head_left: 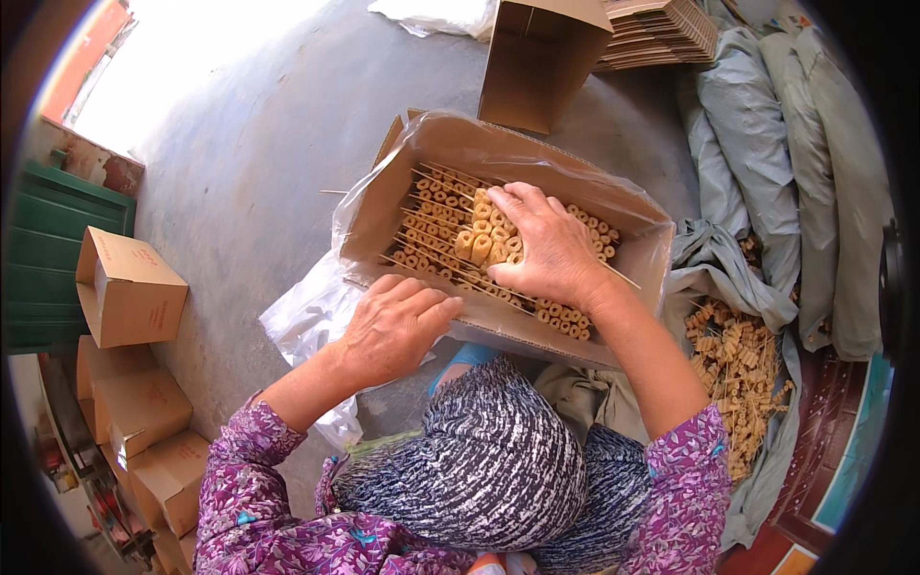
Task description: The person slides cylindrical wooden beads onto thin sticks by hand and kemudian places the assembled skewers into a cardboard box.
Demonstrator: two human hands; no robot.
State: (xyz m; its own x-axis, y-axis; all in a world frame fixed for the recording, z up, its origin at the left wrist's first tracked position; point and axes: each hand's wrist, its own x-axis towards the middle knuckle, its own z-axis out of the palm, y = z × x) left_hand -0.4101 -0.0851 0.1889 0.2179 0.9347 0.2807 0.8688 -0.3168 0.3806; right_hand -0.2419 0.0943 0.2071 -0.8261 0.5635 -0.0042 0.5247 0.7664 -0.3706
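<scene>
Your right hand [556, 247] spreads wide across snack skewers [481, 238] inside carton [551, 161]; left hand [395, 326] curls at near side, grip unclear. Packing step, apparently; next move calls for level seating.

The right hand [548, 244] is at two o'clock, back side up. Its thumb [508, 276] is spread wide away from its fingers [517, 206]. The left hand [401, 324] is at eight o'clock, knuckles up and bent. The left forearm [305, 386] leans toward one o'clock, the right forearm [654, 369] toward eleven.
</scene>
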